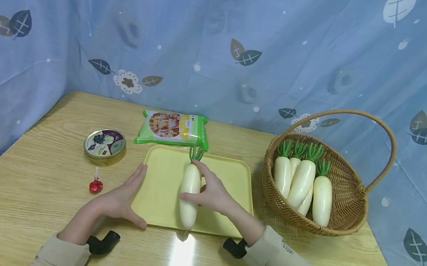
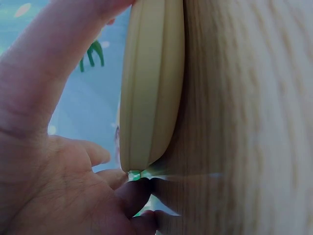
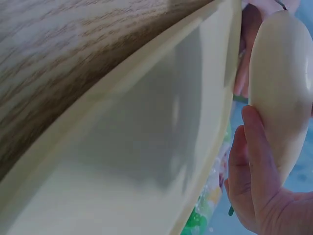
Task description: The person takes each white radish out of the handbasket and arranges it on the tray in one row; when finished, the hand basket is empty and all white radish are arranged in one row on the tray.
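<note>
A white radish (image 1: pixel 192 179) with green leaf stubs stands lengthwise over the yellow tray (image 1: pixel 232 179), held by my right hand (image 1: pixel 213 193) with thumb and fingers round its sides. The right wrist view shows the radish (image 3: pixel 279 63) raised above the tray floor, its thin root tip at the top of the frame. My left hand (image 1: pixel 120 199) is spread at the tray's left front corner, thumb along the front edge and fingers by the left side. In the left wrist view the tray rim (image 2: pixel 149 88) lies between thumb and fingers; the thumb tip is at its edge.
A wicker basket (image 1: pixel 350 213) with a tall handle holds several white radishes (image 1: pixel 321 199) at the right. Behind the tray lies a green food packet (image 1: pixel 174 128). To the left are a round tin (image 1: pixel 105 144) and a red lollipop (image 1: pixel 95 186). A blue curtain hangs behind.
</note>
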The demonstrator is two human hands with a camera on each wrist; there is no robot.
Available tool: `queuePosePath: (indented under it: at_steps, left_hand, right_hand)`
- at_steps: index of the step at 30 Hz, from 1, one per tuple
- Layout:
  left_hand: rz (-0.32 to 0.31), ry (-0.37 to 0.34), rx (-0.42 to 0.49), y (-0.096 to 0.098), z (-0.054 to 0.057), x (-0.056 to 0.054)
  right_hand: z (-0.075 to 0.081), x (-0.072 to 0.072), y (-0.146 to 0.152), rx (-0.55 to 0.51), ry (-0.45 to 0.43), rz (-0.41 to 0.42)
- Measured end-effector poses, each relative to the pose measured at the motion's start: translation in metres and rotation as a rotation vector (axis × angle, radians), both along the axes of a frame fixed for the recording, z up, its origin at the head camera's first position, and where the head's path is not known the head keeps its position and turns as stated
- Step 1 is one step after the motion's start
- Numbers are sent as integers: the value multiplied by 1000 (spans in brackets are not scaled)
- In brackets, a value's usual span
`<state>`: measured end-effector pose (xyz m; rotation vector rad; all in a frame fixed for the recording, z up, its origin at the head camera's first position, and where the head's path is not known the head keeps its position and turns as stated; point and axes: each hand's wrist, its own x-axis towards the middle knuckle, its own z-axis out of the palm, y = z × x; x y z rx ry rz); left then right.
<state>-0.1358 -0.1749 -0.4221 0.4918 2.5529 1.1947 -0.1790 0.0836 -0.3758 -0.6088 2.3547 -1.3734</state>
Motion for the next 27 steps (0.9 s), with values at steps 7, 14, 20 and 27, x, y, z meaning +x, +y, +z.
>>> queuePosePath:
  at_steps: [7,14,20,27]
  left_hand:
    - [5,-2,8,1,1,0]
    - [1,4,14,1,2,0]
    - [-6,9,11,1,2,-1]
    - [-5,16,2,1,2,0]
  right_hand:
    - [-3,-2,-15,29,-6,9]
    - [-2,-3,-29,57,-10,23]
    - [-4,-6,-38,111,38,29]
    - [-10,-10,-48,128,33,17]
